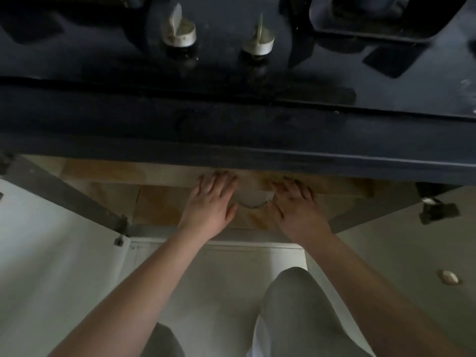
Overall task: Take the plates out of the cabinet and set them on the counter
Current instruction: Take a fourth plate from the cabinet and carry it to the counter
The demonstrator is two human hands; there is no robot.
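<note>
A pale round stack of plates (253,197) sits on the paper-lined shelf of the open cabinet (159,202), half hidden under the dark counter edge (231,143). My left hand (210,202) lies against the stack's left side, palm down with fingers spread. My right hand (296,206) mirrors it on the right side, fingers apart, thumb near the rim. Only the plates' front curve shows between my thumbs; whether my fingers grip the rim is unclear, and the stack rests on the shelf.
Above the counter edge lies a black hob (257,78) with two white knobs (178,30) and pan supports. White cabinet doors stand open at left (51,253) and right (412,253), the right one bearing a small knob (448,276). My grey-trousered knee (296,313) is below.
</note>
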